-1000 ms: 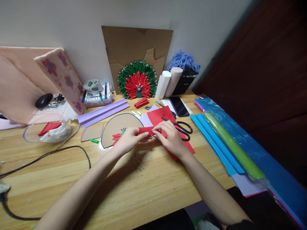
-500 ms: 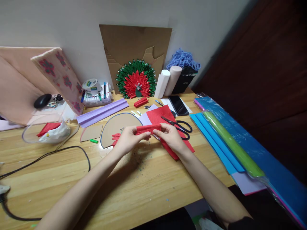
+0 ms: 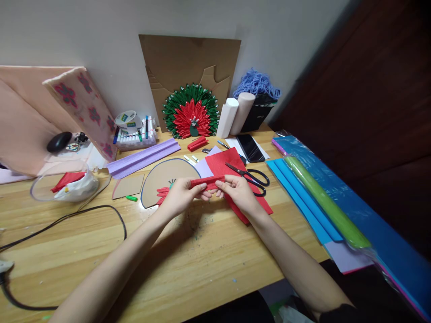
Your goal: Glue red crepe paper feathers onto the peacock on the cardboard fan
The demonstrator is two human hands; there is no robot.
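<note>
A narrow folded strip of red crepe paper point(image 3: 210, 181) is stretched level between my two hands, just above the table. My left hand point(image 3: 183, 193) pinches its left end, thumb on top and fingers beneath. At the other end, my right hand point(image 3: 235, 188) grips it the same way. Beneath and beyond my right hand lies a larger red crepe sheet point(image 3: 220, 159), with black-handled scissors point(image 3: 257, 177) resting on it. Behind my left hand is a rounded cardboard piece point(image 3: 156, 177), edged in blue, with red paper petals point(image 3: 163, 196) on it.
A green and red paper peacock point(image 3: 191, 112) leans against cardboard point(image 3: 188, 54) at the back. Purple crepe paper point(image 3: 144, 157), a marker box point(image 3: 136, 139) and a clear bowl point(image 3: 37, 188) are at left. A phone point(image 3: 251, 148) and rolled papers point(image 3: 323, 202) lie right; a black cable point(image 3: 123, 220) curves at left.
My thumbs have pressed down onto the red strip, and my fingers have curled under it. The strip looks slightly narrower. Everything else on the table stays put.
</note>
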